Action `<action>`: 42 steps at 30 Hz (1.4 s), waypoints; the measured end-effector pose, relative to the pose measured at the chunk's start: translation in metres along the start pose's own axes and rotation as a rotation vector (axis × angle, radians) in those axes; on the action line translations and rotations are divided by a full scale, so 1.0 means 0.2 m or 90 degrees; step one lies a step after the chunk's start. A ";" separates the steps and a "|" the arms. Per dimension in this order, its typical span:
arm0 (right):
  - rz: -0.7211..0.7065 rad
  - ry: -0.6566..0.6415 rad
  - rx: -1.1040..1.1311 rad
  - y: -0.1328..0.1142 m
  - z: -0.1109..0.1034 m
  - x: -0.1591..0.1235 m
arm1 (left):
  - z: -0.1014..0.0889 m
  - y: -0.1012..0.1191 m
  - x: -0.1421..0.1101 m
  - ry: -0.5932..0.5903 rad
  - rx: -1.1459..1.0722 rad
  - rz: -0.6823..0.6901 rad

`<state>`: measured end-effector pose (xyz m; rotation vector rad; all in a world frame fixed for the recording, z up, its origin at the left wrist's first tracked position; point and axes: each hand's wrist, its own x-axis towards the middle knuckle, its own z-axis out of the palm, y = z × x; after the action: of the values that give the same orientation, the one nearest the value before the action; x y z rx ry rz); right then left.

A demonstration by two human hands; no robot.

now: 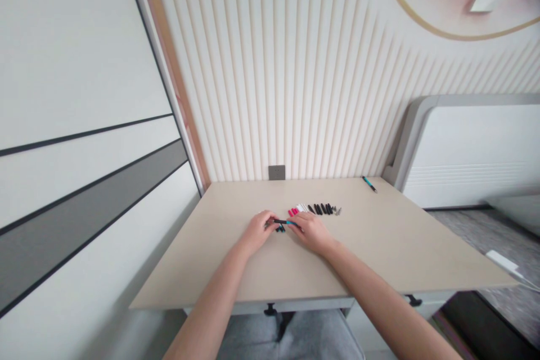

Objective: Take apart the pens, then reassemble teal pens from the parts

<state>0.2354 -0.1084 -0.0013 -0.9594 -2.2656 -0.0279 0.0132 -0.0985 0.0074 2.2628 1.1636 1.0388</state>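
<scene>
My left hand (255, 230) and my right hand (310, 232) meet over the middle of a beige table (400, 247), both gripping a slim black and teal pen (286, 223). Its left end disappears inside my left fingers. Just below it lie small black pen parts (279, 228). Beyond my right hand runs a row of loose pieces: pink parts (292, 212), white parts (301, 207), black barrels (319, 209) and small metal tips (336, 211). A teal and black pen (369, 184) lies alone near the far edge.
A grey wall socket (277, 172) sits above the table's far edge against a ribbed cream wall (270, 67). A white wall panel (84, 124) stands at the left, and a white cabinet (468, 152) at the right. Dark drawer handles (270, 309) hang under the front edge.
</scene>
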 end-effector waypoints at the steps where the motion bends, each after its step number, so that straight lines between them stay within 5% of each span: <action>1: 0.000 0.007 0.000 0.00 0.00 0.00 | 0.00 0.00 0.00 0.007 -0.001 -0.005; 10: -0.011 0.004 -0.024 -0.01 0.00 0.00 | -0.02 0.00 0.01 -0.033 0.051 0.024; 18: 0.002 0.010 -0.022 -0.02 0.00 0.00 | -0.01 0.00 0.00 0.025 0.017 0.017; 21: -0.006 0.016 -0.029 -0.01 0.00 0.01 | -0.01 -0.01 0.00 -0.028 0.041 0.030; 32: -0.009 -0.064 -0.043 -0.04 -0.02 0.00 | -0.03 0.00 0.00 -0.052 0.059 0.060; 42: 0.147 -0.027 -0.020 -0.01 -0.02 0.00 | -0.08 -0.14 0.00 0.138 0.204 -0.035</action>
<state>0.2359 -0.1105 0.0023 -1.2424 -2.1846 0.0588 -0.0139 -0.0819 0.0010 2.3819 1.5729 1.1692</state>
